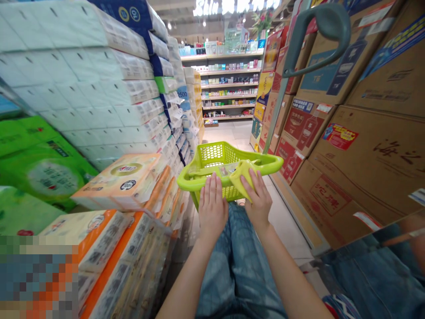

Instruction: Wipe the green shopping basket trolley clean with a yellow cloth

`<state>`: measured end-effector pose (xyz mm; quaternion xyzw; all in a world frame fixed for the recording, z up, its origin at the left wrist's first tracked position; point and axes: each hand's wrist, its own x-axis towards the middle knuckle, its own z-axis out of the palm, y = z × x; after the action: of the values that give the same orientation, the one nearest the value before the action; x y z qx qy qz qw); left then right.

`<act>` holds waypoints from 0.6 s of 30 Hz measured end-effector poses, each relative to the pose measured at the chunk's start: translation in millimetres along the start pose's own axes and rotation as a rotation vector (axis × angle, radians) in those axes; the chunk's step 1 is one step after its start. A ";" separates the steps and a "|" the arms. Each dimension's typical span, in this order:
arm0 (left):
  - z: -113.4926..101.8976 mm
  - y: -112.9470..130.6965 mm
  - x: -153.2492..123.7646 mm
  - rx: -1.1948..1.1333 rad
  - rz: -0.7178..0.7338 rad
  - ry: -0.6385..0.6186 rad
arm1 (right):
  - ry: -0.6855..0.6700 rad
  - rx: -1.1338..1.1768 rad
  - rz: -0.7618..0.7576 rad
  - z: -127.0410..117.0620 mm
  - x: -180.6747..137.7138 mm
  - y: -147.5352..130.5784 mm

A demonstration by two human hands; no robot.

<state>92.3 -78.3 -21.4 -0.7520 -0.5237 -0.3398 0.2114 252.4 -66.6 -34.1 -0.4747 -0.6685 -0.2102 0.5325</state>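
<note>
In front of my knees stands a lime-green plastic shopping basket (186, 180) with holes in its walls. My left hand (213, 201) rests against its near rim, fingers stretched out flat and close together. A yellow cloth (243, 175) is draped over the rim at the right, and my right hand (258, 199) presses it there with bent fingers. A long metal pole with a grey loop handle (343, 37) rises from the basket's right side. The basket's floor is mostly hidden.
Stacked white tissue packs (83, 66) and orange tissue packs (122, 177) line the left. Cardboard cartons (375, 155) are piled along the right. Shelves (229, 84) of small goods close off the aisle ahead. A denim-clad person (375, 274) appears at the lower right.
</note>
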 end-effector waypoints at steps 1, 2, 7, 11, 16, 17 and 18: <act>-0.3 0.3 0.3 -0.002 -0.002 0.004 | 0.033 -0.008 0.044 -2.1 1.4 8.0; -0.4 0.6 0.6 -0.004 -0.003 0.008 | 0.068 -0.012 0.094 -4.0 2.9 14.6; 1.0 1.1 1.3 -0.013 -0.012 0.012 | 0.143 0.024 0.287 -5.0 9.5 12.6; 2.4 -0.5 0.2 -0.008 -0.007 0.016 | 0.070 0.075 0.226 6.5 4.6 -24.8; 2.1 -3.3 -1.0 -0.011 0.012 0.018 | -0.036 0.057 0.026 12.5 -3.6 -40.3; 1.7 -3.4 -0.7 -0.008 0.014 0.018 | -0.038 0.046 0.015 10.8 -3.6 -34.4; 1.2 -3.2 -0.3 -0.005 0.012 0.018 | -0.030 0.035 0.020 8.4 -3.0 -26.3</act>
<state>89.6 -76.5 -22.5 -0.7525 -0.5166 -0.3464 0.2163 225.5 -73.4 -33.9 -0.4750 -0.6752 -0.1859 0.5328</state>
